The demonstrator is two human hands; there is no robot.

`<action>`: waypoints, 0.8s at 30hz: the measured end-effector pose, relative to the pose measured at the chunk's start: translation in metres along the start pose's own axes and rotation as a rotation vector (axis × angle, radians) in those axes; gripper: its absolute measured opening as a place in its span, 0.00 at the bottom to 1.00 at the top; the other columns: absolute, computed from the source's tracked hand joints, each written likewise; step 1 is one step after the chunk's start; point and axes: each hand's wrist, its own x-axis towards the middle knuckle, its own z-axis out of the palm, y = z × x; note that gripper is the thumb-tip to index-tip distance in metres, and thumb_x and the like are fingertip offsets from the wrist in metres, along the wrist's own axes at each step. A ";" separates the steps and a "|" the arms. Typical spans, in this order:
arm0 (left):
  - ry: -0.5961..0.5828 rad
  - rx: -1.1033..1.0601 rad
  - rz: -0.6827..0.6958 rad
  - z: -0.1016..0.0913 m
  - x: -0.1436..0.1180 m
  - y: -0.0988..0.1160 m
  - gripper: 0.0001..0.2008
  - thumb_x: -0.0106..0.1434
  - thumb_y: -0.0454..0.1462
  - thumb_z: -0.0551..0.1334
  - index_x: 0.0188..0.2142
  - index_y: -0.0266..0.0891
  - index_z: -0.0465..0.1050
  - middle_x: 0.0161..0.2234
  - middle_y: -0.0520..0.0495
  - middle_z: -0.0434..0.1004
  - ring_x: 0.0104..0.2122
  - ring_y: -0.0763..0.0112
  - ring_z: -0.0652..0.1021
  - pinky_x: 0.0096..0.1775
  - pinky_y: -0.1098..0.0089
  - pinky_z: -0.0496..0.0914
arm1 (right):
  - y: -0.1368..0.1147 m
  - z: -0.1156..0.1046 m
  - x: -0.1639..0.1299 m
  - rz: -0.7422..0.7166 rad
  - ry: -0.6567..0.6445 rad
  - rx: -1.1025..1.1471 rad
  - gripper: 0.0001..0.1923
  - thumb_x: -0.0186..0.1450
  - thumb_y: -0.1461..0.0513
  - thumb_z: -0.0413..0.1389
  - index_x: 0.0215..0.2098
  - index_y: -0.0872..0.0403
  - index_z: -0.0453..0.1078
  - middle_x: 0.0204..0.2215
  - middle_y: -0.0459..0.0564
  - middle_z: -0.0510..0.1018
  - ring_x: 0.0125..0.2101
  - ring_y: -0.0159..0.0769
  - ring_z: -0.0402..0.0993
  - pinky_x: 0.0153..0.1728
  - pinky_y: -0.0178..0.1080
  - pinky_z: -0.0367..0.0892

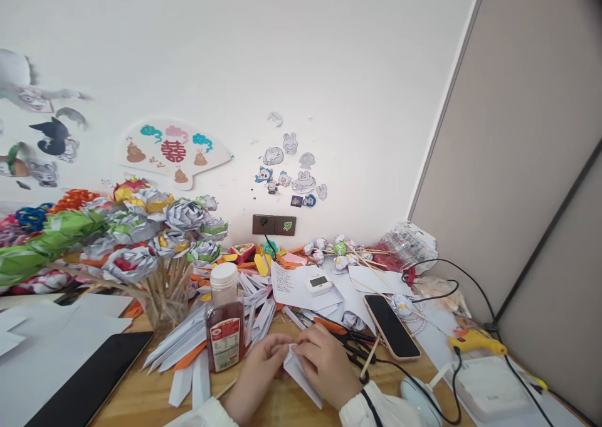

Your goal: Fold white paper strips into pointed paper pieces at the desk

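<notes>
Here the left hand (256, 370) and right hand (327, 364) meet low on the wooden desk (141, 402), fingers of both pinched shut on a folded white paper piece (301, 374); a red-liquid bottle (224, 320) stands just left; a dark phone (391, 326) lies to the right.

The bench (141, 395) was smooth, light wood with a faint sheen, and the folded strip (301, 370) between the fingers (282, 345) was matt white paper. The phone (391, 325) showed glossy black glass, the bottle (224, 320) clear plastic with a white cap.
</notes>
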 end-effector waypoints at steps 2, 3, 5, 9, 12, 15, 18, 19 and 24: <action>0.005 0.063 0.038 0.002 -0.002 0.001 0.14 0.47 0.44 0.58 0.31 0.37 0.68 0.20 0.52 0.68 0.21 0.73 0.69 0.22 0.75 0.62 | 0.000 0.000 0.001 0.045 0.030 0.057 0.10 0.58 0.69 0.48 0.31 0.52 0.69 0.30 0.48 0.71 0.34 0.35 0.63 0.35 0.37 0.59; 0.001 0.091 0.065 0.002 -0.002 0.001 0.14 0.48 0.43 0.57 0.33 0.37 0.68 0.20 0.53 0.68 0.20 0.73 0.68 0.22 0.75 0.61 | 0.000 0.001 0.001 0.092 0.048 0.083 0.09 0.57 0.69 0.49 0.31 0.53 0.68 0.30 0.48 0.70 0.34 0.35 0.63 0.34 0.37 0.59; -0.012 0.128 0.123 0.003 -0.003 0.000 0.16 0.50 0.43 0.56 0.37 0.37 0.66 0.18 0.55 0.67 0.20 0.73 0.68 0.24 0.75 0.61 | 0.001 0.002 0.001 0.216 0.073 0.124 0.07 0.56 0.68 0.50 0.31 0.53 0.67 0.28 0.48 0.70 0.31 0.34 0.64 0.32 0.36 0.60; -0.018 0.127 0.163 0.002 -0.003 -0.003 0.17 0.50 0.43 0.57 0.39 0.38 0.62 0.19 0.54 0.69 0.22 0.72 0.69 0.27 0.74 0.62 | 0.006 0.008 0.001 0.353 0.035 0.183 0.04 0.55 0.65 0.52 0.24 0.55 0.67 0.22 0.45 0.68 0.25 0.31 0.63 0.27 0.32 0.58; 0.000 0.155 0.143 0.003 -0.002 -0.003 0.11 0.51 0.44 0.56 0.27 0.39 0.64 0.17 0.56 0.66 0.20 0.73 0.68 0.24 0.74 0.61 | 0.010 0.010 0.001 0.391 0.023 0.261 0.04 0.54 0.65 0.53 0.22 0.56 0.67 0.21 0.44 0.68 0.24 0.30 0.63 0.25 0.31 0.58; -0.004 0.197 0.126 0.003 -0.001 0.000 0.12 0.51 0.45 0.55 0.21 0.39 0.62 0.15 0.57 0.62 0.17 0.75 0.65 0.21 0.75 0.59 | 0.011 0.010 0.001 0.435 0.018 0.332 0.04 0.53 0.65 0.53 0.22 0.56 0.68 0.21 0.44 0.69 0.24 0.29 0.63 0.25 0.30 0.58; 0.022 0.235 0.126 0.004 -0.003 0.003 0.12 0.50 0.44 0.55 0.21 0.38 0.62 0.15 0.58 0.60 0.16 0.76 0.64 0.21 0.75 0.58 | 0.012 0.010 0.001 0.472 0.002 0.400 0.03 0.53 0.65 0.54 0.22 0.57 0.68 0.21 0.44 0.70 0.24 0.29 0.65 0.25 0.30 0.59; 0.032 0.245 0.128 0.004 -0.003 0.003 0.12 0.50 0.45 0.55 0.20 0.38 0.62 0.15 0.58 0.60 0.16 0.76 0.64 0.21 0.75 0.58 | 0.012 0.010 0.000 0.486 -0.003 0.416 0.03 0.52 0.65 0.54 0.22 0.57 0.68 0.21 0.44 0.70 0.24 0.29 0.65 0.25 0.31 0.59; 0.035 0.257 0.126 0.005 -0.005 0.003 0.15 0.50 0.48 0.53 0.20 0.39 0.62 0.16 0.57 0.60 0.17 0.75 0.64 0.21 0.75 0.58 | 0.013 0.010 0.000 0.530 -0.010 0.473 0.04 0.51 0.64 0.55 0.22 0.57 0.69 0.21 0.44 0.70 0.24 0.30 0.66 0.25 0.31 0.60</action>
